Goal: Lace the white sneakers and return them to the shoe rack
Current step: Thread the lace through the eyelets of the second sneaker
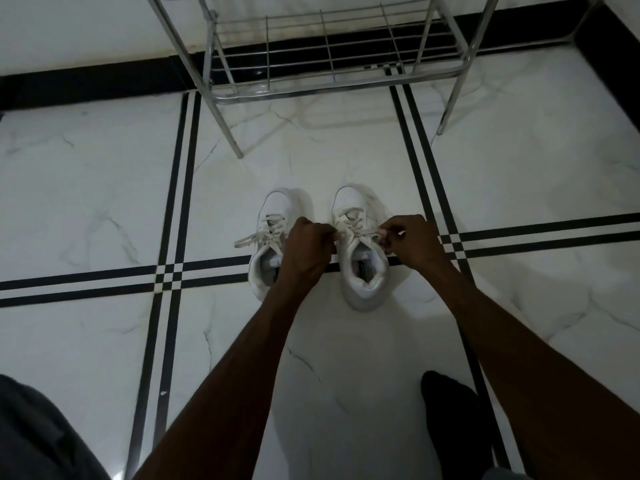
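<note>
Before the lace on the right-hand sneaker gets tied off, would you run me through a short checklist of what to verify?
1. Left hand pinching one lace end of the right sneaker: ok.
2. Right hand pinching the other lace end: ok.
3. Lace crossed through the right sneaker's eyelets: ok for the rows in view; the top eyelets are hidden by the hands, cannot tell.
4. Left sneaker tied: not ok, its lace ends lie loose to the side.
5. Both sneakers upright on the floor, toes toward the shoe rack: ok.
6. Rack's lower shelf free for the pair: ok.
</note>
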`<state>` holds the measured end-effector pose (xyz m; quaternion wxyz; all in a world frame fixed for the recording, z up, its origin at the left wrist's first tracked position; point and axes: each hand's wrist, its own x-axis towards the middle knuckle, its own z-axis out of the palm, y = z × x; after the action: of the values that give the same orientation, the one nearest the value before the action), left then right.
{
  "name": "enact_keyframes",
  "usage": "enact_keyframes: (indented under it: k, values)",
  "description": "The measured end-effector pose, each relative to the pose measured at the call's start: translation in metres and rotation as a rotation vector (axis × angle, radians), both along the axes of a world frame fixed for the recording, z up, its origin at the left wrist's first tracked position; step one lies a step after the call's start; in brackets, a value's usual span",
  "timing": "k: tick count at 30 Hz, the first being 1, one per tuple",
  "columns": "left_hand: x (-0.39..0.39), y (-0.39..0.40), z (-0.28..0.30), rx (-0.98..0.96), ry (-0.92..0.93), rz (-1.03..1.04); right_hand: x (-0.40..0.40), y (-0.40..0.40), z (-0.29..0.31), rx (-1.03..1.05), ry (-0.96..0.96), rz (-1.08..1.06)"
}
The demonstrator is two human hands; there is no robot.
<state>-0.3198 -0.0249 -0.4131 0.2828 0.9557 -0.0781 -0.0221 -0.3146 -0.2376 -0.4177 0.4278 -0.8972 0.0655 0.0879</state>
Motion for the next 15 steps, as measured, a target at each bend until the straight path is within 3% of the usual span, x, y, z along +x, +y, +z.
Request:
enact_keyframes:
  k: [3,6,8,12,15]
  values:
    - [-0.012,0.016,-0.001,-0.137,-0.107,0.046,-0.004,0.004,0.014,0.151,0.165,0.011]
    - [-0.02,0.037,0.003,-0.129,-0.239,0.183,-0.011,0.004,0.027,0.374,0.494,0.044]
    - [-0.023,0.052,0.006,-0.078,-0.254,0.337,-0.017,0.004,0.029,0.367,0.54,0.114]
    - [-0.037,0.072,0.008,-0.073,0.047,0.618,-0.014,0.022,0.028,0.282,0.447,0.073]
    - [-0.045,0.083,0.003,-0.187,0.324,0.634,-0.009,0.04,0.026,0.218,0.371,0.07]
